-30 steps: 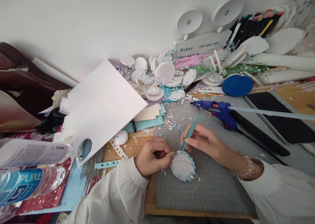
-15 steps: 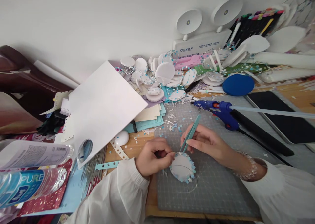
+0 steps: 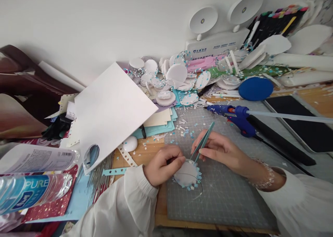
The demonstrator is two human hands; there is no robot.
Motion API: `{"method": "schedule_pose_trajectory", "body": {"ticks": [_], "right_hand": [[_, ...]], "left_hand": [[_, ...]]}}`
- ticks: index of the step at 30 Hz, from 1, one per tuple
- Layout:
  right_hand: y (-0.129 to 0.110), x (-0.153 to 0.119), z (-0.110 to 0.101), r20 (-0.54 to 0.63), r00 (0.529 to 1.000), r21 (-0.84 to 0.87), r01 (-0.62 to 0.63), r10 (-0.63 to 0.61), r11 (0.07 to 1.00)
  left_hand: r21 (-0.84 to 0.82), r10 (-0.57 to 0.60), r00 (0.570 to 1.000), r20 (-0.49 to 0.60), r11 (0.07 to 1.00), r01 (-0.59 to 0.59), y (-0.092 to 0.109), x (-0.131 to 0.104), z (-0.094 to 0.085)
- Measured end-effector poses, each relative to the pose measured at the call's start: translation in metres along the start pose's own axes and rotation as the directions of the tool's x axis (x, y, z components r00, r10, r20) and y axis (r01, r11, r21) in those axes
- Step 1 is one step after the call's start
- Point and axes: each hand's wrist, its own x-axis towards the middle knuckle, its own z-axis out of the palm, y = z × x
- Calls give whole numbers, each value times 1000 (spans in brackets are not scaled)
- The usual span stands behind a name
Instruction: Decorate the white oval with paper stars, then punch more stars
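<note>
A white foam disc edged with small blue and white paper stars lies on the grey cutting mat, with a thin wire loop around it. My left hand pinches the disc's left edge between thumb and fingers. My right hand grips teal tweezers, whose tips touch the disc's upper rim. Both wrists wear white sleeves; a bead bracelet sits on the right one.
A blue glue gun lies on the mat behind my hands, beside a black tablet. A pile of decorated discs sits at the back. A white card sheet, paper stacks and a water bottle crowd the left.
The disc has shifted a little left and up under my hands, with the tweezers following along its rim. The view has tilted slightly.
</note>
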Motion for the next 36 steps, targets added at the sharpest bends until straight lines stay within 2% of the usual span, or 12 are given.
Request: {"method": "schedule_pose_trajectory", "body": {"ticks": [5, 13, 23, 29, 36], "right_hand": [[-2, 1, 0, 2, 1000, -6, 5, -5, 1000], [-3, 0, 1, 15, 1000, -3, 24, -24, 1000], [-5, 1, 2, 19, 1000, -31, 5, -5, 999], [1, 1, 0, -22, 1000, 14, -10, 11, 1000], [-1, 0, 2, -46, 998, 44, -28, 30, 999]], "left_hand": [[-32, -14, 999, 34, 999, 15, 1, 0, -1], [-29, 24, 999, 44, 999, -22, 1, 1, -1], [-55, 23, 1000, -13, 998, -24, -3, 1, 1], [-116, -3, 999, -54, 993, -3, -5, 0, 0], [-115, 4, 997, -74, 993, -12, -5, 0, -1]]}}
